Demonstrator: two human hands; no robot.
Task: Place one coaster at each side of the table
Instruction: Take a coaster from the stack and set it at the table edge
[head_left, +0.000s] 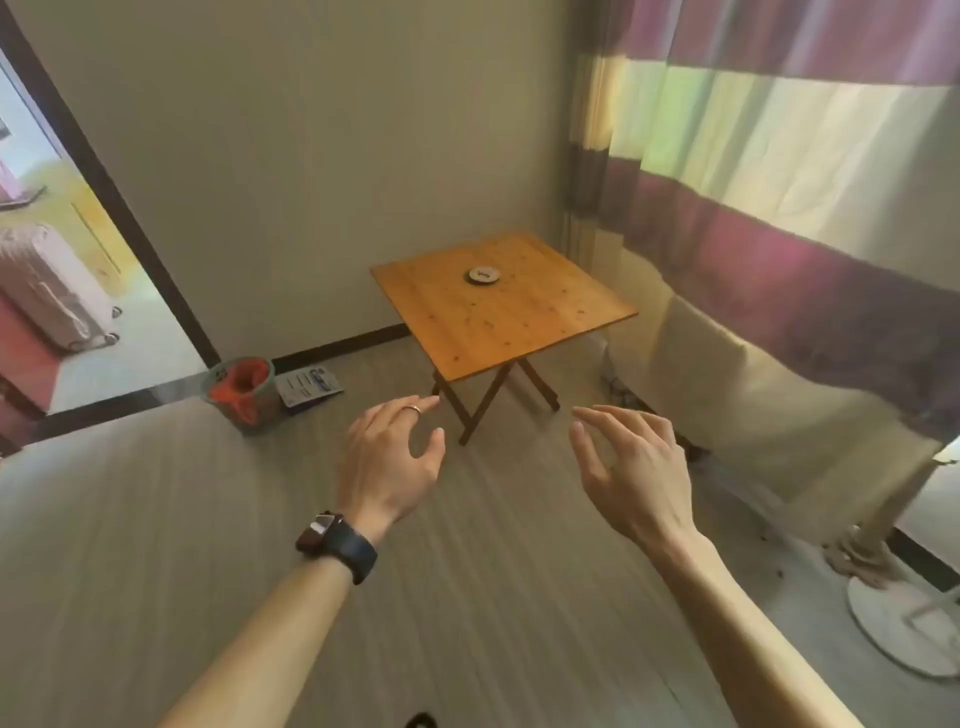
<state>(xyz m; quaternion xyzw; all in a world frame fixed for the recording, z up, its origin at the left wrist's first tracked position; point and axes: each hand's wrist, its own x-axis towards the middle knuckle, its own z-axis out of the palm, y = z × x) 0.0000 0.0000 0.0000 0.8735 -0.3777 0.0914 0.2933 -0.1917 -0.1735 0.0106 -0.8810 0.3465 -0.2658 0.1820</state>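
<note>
Both the left hand (387, 457) and right hand (631, 467) are hanging spread and empty, well short of the coaster stack (483, 275) lying ahead on the folding table (519, 322), neither clearly nearer.

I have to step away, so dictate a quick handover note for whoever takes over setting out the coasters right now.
Left hand: open, holding nothing, raised over the floor short of the table.
Right hand: open, holding nothing, likewise.
Coasters: what looks like a small round stack sits near the middle of the wooden table; the count cannot be told.
Done: nothing placed at any side yet.
Left: step up to the table, pick up the stack, set one coaster at each side.
</note>
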